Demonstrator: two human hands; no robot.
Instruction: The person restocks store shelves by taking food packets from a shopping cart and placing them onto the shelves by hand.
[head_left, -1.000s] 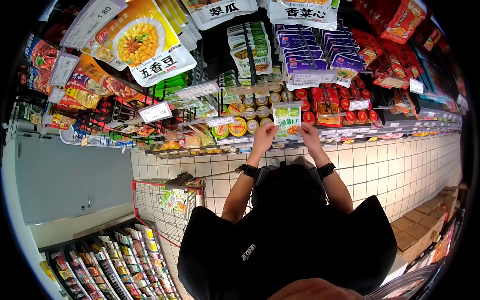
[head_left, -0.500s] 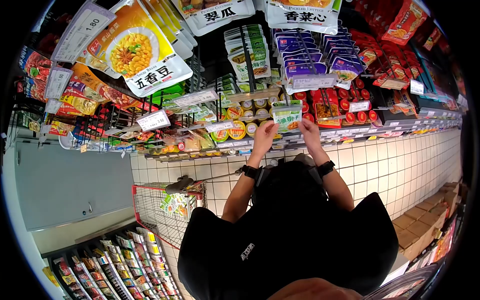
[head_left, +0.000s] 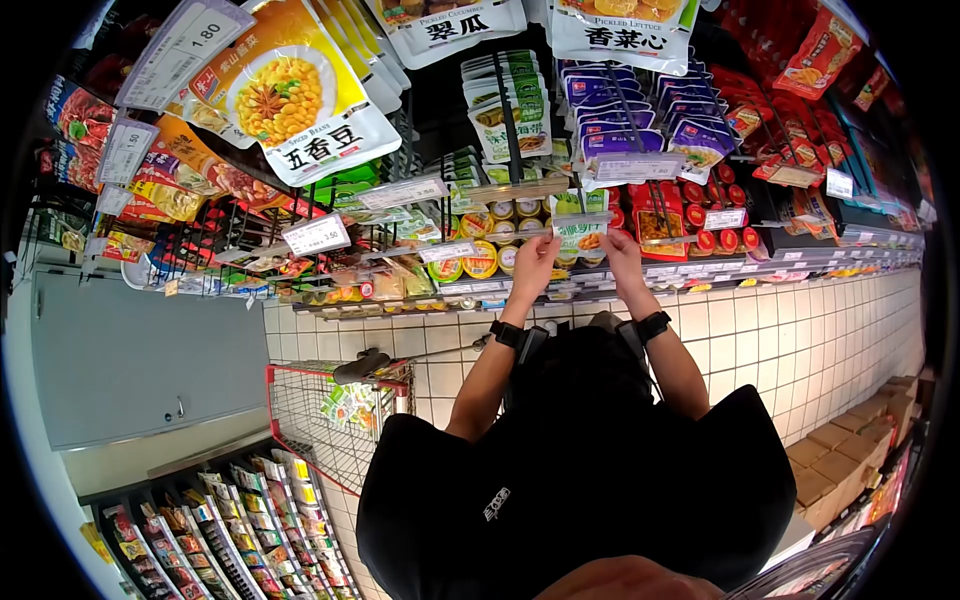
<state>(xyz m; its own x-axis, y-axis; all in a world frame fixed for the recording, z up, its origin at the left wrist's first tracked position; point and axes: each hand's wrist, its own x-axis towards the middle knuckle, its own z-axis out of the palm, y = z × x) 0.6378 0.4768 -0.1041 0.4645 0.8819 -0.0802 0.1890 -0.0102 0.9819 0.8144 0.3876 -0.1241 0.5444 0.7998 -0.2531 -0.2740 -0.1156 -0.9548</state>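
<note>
My left hand (head_left: 535,264) pinches the lower left edge of a green and white food packet (head_left: 580,237) with a picture of food on it. My right hand (head_left: 625,262) has its fingers closed at the packet's lower right edge. Upright, the packet faces me at the front of a hook rack, and a clear price-holder strip (head_left: 588,217) crosses its upper part. Purple packets (head_left: 620,142) hang above it. Lidded yellow tubs (head_left: 480,262) stand to the left, and red-lidded jars (head_left: 705,242) to the right. Fingertips behind the packet are hidden.
A wire shopping cart (head_left: 325,420) holding several green packets stands behind me at the left. A grey cabinet (head_left: 150,370) is beyond it. Price tags (head_left: 318,234) on hooks jut out from the rack. Cardboard boxes (head_left: 835,465) line the right side of the tiled floor.
My hands have moved the packet slightly further up and toward the rack. More of its top now shows behind the strip. The whole view has shifted a little.
</note>
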